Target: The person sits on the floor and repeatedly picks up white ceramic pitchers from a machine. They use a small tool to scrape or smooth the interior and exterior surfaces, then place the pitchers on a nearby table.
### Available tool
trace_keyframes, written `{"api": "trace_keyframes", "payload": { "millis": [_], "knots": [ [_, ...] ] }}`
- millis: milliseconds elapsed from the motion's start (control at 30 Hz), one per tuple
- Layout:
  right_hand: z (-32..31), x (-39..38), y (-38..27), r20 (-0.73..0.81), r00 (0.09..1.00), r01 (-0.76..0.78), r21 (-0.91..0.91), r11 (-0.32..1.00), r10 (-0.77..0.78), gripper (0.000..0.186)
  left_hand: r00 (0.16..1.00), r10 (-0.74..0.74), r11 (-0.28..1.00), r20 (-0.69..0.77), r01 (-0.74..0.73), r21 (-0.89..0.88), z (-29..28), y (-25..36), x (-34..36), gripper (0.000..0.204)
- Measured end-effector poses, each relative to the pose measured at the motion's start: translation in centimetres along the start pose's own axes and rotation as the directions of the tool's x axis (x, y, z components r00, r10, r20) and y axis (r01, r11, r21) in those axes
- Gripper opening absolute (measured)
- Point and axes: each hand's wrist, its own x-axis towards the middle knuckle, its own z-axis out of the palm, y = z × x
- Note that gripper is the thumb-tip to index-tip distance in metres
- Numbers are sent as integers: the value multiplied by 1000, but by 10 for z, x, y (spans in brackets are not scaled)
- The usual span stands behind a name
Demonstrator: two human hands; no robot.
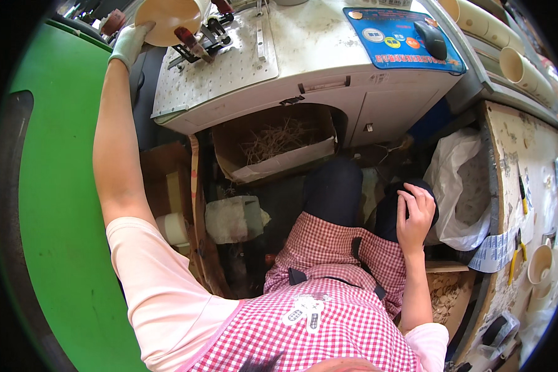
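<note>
My left hand (130,44), in a pale glove, is stretched out to the far left. Its fingers grip the edge of a wide, round, cream-coloured tube-like piece (167,23), cut off by the picture's upper edge. Beside that piece is a black clamp (198,42) with a dark red handle, on a perforated metal plate (229,77). Bare and holding nothing, my right hand (417,214) rests on my right knee, its fingers loosely bent and slightly apart.
A blue mouse pad (369,46) with a black mouse (431,38) lies on the white machine top. Below stands a cardboard box (285,162) of thin strips. Cream tubes (527,74) and yellow-handled pliers (513,266) are at the right. A green panel (56,186) borders my left.
</note>
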Motion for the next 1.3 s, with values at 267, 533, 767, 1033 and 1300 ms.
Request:
{"api": "trace_keyframes", "payload": {
  "millis": [267, 533, 767, 1033, 1300],
  "knots": [
    [1, 1, -3, -3, 1000, 18, -22, 1000, -18, 9, 998, -60, 983, 24, 55, 174, 7, 1, -10, 59],
    [-13, -28, 14, -120, 990, -53, 172, 984, 74, 12, 871, 255, 865, -419, -399, -303, 59, -10, -219, 27],
    [-83, -95, 7, -67, 726, -496, 639, 588, 685, 12, 944, -322, 821, -68, 243, -517, 174, -118, -451, 32],
    [-80, -103, -6, -93, 759, -469, 608, 641, 644, 17, 916, -346, 887, -204, 248, -389, 157, -209, -507, 27],
    [-63, -83, -36, 118, 876, -435, 612, 661, 468, 11, 838, -26, 598, -545, 450, 664, 52, -363, -524, 47]
  ]
}}
